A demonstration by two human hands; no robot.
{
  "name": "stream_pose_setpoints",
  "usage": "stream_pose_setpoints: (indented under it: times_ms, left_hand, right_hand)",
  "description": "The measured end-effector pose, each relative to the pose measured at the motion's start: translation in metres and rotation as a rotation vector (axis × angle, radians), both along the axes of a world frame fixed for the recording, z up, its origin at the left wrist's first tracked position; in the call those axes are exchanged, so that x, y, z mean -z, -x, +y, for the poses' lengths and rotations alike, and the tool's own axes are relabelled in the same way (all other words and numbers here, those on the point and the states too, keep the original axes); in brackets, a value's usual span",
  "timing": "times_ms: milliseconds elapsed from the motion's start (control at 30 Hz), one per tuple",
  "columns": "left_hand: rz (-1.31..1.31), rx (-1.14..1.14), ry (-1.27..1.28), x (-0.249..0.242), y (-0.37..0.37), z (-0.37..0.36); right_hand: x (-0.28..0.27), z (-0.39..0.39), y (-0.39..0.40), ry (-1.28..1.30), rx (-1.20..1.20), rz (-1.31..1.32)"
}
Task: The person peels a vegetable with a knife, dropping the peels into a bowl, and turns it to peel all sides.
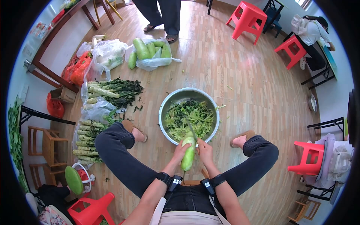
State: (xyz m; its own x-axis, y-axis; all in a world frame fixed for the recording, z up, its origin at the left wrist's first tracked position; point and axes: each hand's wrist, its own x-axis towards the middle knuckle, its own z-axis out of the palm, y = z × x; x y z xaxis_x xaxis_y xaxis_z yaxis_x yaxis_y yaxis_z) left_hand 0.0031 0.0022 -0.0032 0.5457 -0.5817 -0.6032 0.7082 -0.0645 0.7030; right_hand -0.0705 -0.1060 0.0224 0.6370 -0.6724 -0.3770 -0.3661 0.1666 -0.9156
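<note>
Though aslant, gourd lengthwise toward basin.

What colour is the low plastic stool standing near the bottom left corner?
The stool is plain bright red; the head view shows it best.

Basin before hands; vegetables left; stools right.

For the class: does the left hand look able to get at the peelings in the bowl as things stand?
Probably not: the left hand grips the green gourd. Still, the bowl is open and the peelings lie close, so a freed hand likely could.
</note>
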Motion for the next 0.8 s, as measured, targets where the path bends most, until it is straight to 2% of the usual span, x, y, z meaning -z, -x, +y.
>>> stream_pose_setpoints:
  times_ms: [33,67,133,200,267,300,400,567,800]
  left_hand:
    - [-0.001,0.0,-0.001,-0.002,0.001,0.0]
    - [0.046,-0.015,0.029,-0.005,0.003,0.001]
    - [0.091,-0.028,0.056,-0.006,0.002,0.003]
    - [0.197,-0.071,0.128,0.003,-0.001,0.004]
    - [0.259,-0.075,0.139,0.009,-0.003,0.004]
    - [0.316,-0.086,0.141,0.006,-0.005,0.004]
    - [0.299,-0.128,0.137,-0.003,-0.006,0.004]
    - [0.296,-0.133,0.123,0.015,-0.004,0.007]
    - [0.324,-0.144,0.13,-0.003,-0.005,0.005]
  right_hand:
    - [0.001,-0.005,0.0,-0.237,0.046,-0.008]
    - [0.0,-0.013,0.001,-0.239,0.046,-0.009]
    - [-0.012,-0.029,0.003,-0.559,0.138,-0.009]
    - [-0.011,-0.029,0.004,-0.519,0.089,0.008]
    - [-0.011,-0.019,0.002,-0.193,-0.012,-0.083]
    - [-0.012,-0.016,0.004,-0.194,-0.012,-0.083]
    - [-0.017,-0.005,0.009,0.3,-0.32,0.119]
    - [-0.026,-0.003,0.008,0.492,-0.39,0.167]
    - [-0.027,-0.002,0.007,0.622,-0.421,0.167]
